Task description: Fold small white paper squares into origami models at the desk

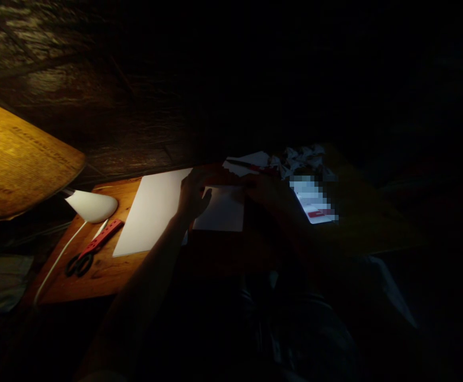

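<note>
The scene is very dark, lit from the left. My left hand (193, 193) rests with its fingers pressed down on a small white sheet of paper (223, 209) on a wooden board (104, 265). My right hand (261, 185) lies in shadow at the sheet's far right edge, and its fingers cannot be made out. A larger white sheet (151, 212) lies just left of my left hand.
A white lamp head (92, 206) with a cord sits at the board's left. Red-handled scissors (86, 254) and a red ruler (107, 233) lie beside it. A lit phone screen (314, 199) and crumpled paper scraps (295, 159) lie to the right. A woven mat (16, 159) is far left.
</note>
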Demonstrator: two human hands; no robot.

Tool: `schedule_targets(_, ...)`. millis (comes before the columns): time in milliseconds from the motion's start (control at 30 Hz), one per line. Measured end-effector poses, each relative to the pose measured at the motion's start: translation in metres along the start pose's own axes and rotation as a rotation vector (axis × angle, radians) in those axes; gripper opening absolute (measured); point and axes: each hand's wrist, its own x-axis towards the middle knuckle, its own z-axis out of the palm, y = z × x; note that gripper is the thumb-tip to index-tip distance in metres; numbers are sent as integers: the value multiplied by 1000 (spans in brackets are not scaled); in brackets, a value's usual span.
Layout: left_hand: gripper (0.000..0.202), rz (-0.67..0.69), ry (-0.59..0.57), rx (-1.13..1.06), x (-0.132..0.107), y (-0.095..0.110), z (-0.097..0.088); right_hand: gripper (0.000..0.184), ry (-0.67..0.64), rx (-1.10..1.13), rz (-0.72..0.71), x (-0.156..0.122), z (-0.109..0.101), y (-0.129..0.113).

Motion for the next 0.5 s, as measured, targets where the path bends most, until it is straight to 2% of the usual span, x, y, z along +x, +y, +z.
schedule_targets(67, 47, 77, -118, 51, -2, 2, 2, 27, -57, -27, -52, -3, 2, -3)
schedule_targets(133, 41, 84, -236, -8, -4, 3, 6, 27, -93, -59, -128, -7, 3, -7)
schedule_targets(200, 38, 61, -305, -82, -4, 4, 10, 29, -74, -116, -182, -11, 1, -11)
schedule_targets(333, 40, 18, -309, -101, -4, 4, 13, 32, 117, -390, -181, -11, -10, -10)
schedule_targets(433, 46, 42, -365, -46, -8, 7, 11, 39, 257, -622, -151, -6, -20, -3)
schedule_targets(500, 51, 65, -403, 1, -11, 11, 9, 42, 303, -715, -128, -3, -24, 2)
